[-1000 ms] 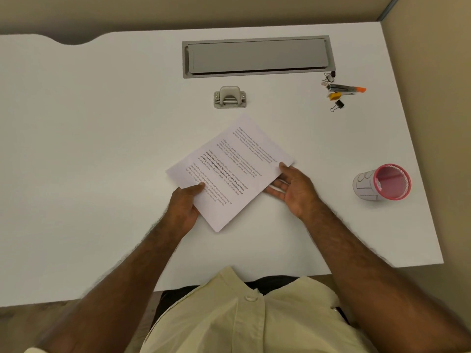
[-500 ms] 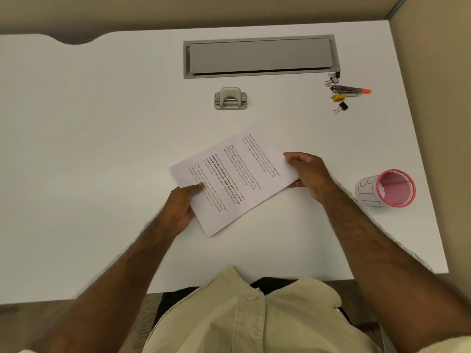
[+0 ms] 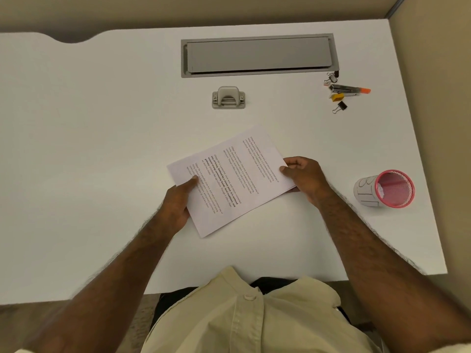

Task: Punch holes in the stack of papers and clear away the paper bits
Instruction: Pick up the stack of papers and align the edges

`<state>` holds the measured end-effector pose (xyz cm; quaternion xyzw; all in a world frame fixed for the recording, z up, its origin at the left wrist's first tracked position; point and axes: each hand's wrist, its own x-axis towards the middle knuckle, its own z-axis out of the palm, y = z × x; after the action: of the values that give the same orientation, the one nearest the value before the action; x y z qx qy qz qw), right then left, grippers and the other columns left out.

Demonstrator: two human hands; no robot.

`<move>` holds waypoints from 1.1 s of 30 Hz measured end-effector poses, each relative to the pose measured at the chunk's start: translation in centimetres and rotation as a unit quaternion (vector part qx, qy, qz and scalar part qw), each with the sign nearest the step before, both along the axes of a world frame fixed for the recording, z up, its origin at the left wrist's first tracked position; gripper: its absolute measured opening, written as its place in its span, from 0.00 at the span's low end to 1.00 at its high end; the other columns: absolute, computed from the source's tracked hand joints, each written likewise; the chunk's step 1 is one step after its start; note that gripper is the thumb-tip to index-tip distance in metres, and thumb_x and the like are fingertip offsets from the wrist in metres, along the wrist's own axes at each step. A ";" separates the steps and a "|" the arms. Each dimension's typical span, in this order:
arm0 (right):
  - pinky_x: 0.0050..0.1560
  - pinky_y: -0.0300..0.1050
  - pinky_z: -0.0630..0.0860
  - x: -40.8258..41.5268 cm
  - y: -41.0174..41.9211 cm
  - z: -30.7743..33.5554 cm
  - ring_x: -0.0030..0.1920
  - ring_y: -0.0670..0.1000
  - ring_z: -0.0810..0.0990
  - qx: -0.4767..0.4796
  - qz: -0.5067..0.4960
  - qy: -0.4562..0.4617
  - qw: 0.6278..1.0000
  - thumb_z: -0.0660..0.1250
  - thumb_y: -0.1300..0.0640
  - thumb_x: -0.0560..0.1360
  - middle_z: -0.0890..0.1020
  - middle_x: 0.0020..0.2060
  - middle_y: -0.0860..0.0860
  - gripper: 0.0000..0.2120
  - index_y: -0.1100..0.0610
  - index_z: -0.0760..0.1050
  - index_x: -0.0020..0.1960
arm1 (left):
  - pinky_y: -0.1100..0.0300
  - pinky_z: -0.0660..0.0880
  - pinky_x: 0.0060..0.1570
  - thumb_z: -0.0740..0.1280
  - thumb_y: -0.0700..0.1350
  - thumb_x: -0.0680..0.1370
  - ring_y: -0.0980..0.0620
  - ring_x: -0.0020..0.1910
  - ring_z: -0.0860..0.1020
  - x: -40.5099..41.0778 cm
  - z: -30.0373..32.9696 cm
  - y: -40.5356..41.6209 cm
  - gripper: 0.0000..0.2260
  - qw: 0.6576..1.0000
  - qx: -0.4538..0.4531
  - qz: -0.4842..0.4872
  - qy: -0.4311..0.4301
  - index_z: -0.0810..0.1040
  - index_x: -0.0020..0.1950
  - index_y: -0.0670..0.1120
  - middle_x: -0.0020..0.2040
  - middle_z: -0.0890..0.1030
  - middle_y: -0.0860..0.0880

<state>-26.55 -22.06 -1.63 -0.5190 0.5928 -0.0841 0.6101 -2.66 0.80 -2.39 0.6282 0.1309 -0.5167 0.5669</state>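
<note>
Gripping the papers (image 3: 229,179) at both ends, the left hand (image 3: 178,202) pinches the near-left edge and the right hand (image 3: 304,178) curls round the right edge. They lie askew mid-desk (image 3: 102,149), the punch (image 3: 228,97) farther back, a pink cup (image 3: 384,188) right.

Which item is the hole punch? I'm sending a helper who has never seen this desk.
Start at the long grey metal cable hatch set into the far side of the white desk. Just in front of its left part, towards the person, stands the small grey metal hole punch. It stands alone and has a domed lever, unlike the clips clustered at right.
</note>
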 end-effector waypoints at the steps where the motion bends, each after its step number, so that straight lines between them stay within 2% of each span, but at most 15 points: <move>1: 0.54 0.71 0.85 0.0 0.1 0.0 0.48 0.55 0.86 0.003 0.002 0.001 1.000 0.75 0.62 0.78 0.89 0.53 0.58 0.10 0.58 0.84 0.59 | 0.38 0.79 0.67 0.71 0.44 0.83 0.41 0.64 0.85 0.0 0.0 0.1 0.18 1.000 -0.003 0.000 0.001 0.79 0.73 0.46 0.64 0.86 0.45; 6: 0.56 0.69 0.84 -0.4 0.4 0.1 0.52 0.59 0.88 0.013 -0.017 -0.003 1.000 0.76 0.63 0.78 0.89 0.54 0.59 0.11 0.60 0.84 0.59 | 0.42 0.80 0.64 0.71 0.45 0.83 0.44 0.64 0.85 -0.1 0.5 0.8 0.18 0.999 -0.041 -0.005 0.014 0.80 0.73 0.48 0.66 0.86 0.46; 10: 0.50 0.68 0.86 -0.7 0.7 0.2 0.50 0.57 0.87 0.030 -0.025 -0.004 0.999 0.76 0.62 0.78 0.89 0.54 0.57 0.10 0.59 0.84 0.59 | 0.43 0.81 0.63 0.69 0.44 0.84 0.44 0.65 0.85 -0.2 0.4 1.9 0.17 0.998 -0.054 0.002 0.012 0.78 0.73 0.46 0.67 0.85 0.45; 14: 0.42 0.62 0.88 -0.9 0.9 0.5 0.50 0.55 0.88 0.016 -0.004 0.007 1.000 0.76 0.57 0.79 0.89 0.51 0.52 0.08 0.54 0.85 0.57 | 0.51 0.86 0.49 0.67 0.40 0.84 0.45 0.61 0.87 -0.5 0.0 3.1 0.15 0.999 -0.041 -0.003 -0.008 0.79 0.71 0.43 0.64 0.87 0.45; 17: 0.38 0.56 0.88 -1.0 0.9 0.7 0.52 0.52 0.87 -0.015 0.029 0.023 0.999 0.74 0.54 0.80 0.87 0.53 0.50 0.10 0.53 0.85 0.60 | 0.54 0.86 0.44 0.66 0.41 0.86 0.46 0.58 0.88 -0.6 -0.2 3.1 0.12 0.999 -0.022 -0.010 -0.029 0.80 0.69 0.44 0.61 0.88 0.46; 19: 0.36 0.54 0.87 -1.1 1.0 0.8 0.52 0.52 0.87 -0.032 0.043 0.029 0.998 0.71 0.56 0.81 0.88 0.54 0.50 0.10 0.52 0.85 0.62 | 0.54 0.86 0.43 0.66 0.41 0.86 0.47 0.56 0.88 -0.5 -0.2 2.9 0.11 0.999 -0.016 -0.017 -0.040 0.80 0.68 0.46 0.61 0.88 0.47; 25: 0.41 0.61 0.88 -1.5 1.3 0.8 0.52 0.53 0.87 -0.051 0.053 0.035 0.997 0.71 0.60 0.81 0.87 0.50 0.49 0.12 0.53 0.85 0.63 | 0.54 0.86 0.43 0.66 0.43 0.86 0.47 0.57 0.88 -0.2 -0.1 2.6 0.11 0.999 0.000 -0.019 -0.045 0.80 0.68 0.46 0.60 0.88 0.47; 33: 0.42 0.60 0.88 -1.9 1.6 1.3 0.50 0.55 0.86 0.052 0.014 0.019 0.998 0.76 0.53 0.79 0.87 0.53 0.51 0.11 0.55 0.83 0.60 | 0.51 0.86 0.48 0.66 0.41 0.85 0.44 0.60 0.87 0.0 0.2 2.8 0.14 0.997 -0.015 -0.054 -0.049 0.79 0.71 0.44 0.63 0.87 0.47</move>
<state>-28.45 -20.50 -0.34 -0.4961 0.6004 -0.0346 0.6263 -2.65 3.57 -2.23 0.6504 0.0612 -0.5170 0.5532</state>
